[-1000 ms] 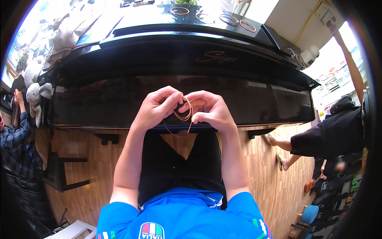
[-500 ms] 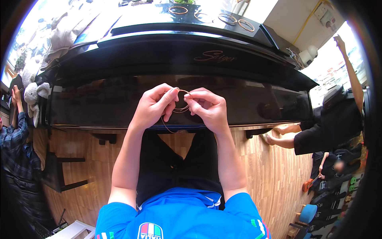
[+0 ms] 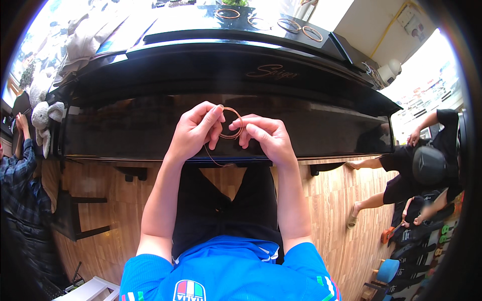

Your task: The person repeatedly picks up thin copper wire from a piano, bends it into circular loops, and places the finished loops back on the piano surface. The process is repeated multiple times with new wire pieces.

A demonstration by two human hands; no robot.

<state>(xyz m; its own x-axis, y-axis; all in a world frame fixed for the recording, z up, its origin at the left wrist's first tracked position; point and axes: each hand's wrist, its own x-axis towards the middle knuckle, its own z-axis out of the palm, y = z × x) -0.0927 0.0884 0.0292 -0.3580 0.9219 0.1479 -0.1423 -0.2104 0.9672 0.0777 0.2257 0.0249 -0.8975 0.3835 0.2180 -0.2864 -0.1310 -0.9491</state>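
Observation:
In front of a glossy black piano (image 3: pixel 125 120), my left hand (image 3: pixel 196 130) pinches a thin copper-coloured coil of wire or string (image 3: pixel 234 136) near its top, thumb against index finger. The coil forms a small ring between my two hands, and a loose length hangs below my left fingers in a long curve. My right hand (image 3: pixel 266 135) is closed on the ring's right side, its thumb and bent fingers touching the strand. Part of the coil is hidden behind the fingers.
Several similar rings (image 3: pixel 312 33) lie on the piano top. A grey plush toy (image 3: pixel 45 120) hangs at the left, beside a person in plaid (image 3: pixel 17 170). Another person in black (image 3: pixel 401 175) is at the right, near a small orange guitar (image 3: pixel 387 233) and blue stool (image 3: pixel 387 271).
Both hands have risen slightly, and the coil has become a rounder, upright-looking ring between them. The person in black at the right has shifted position, with the arm lowered.

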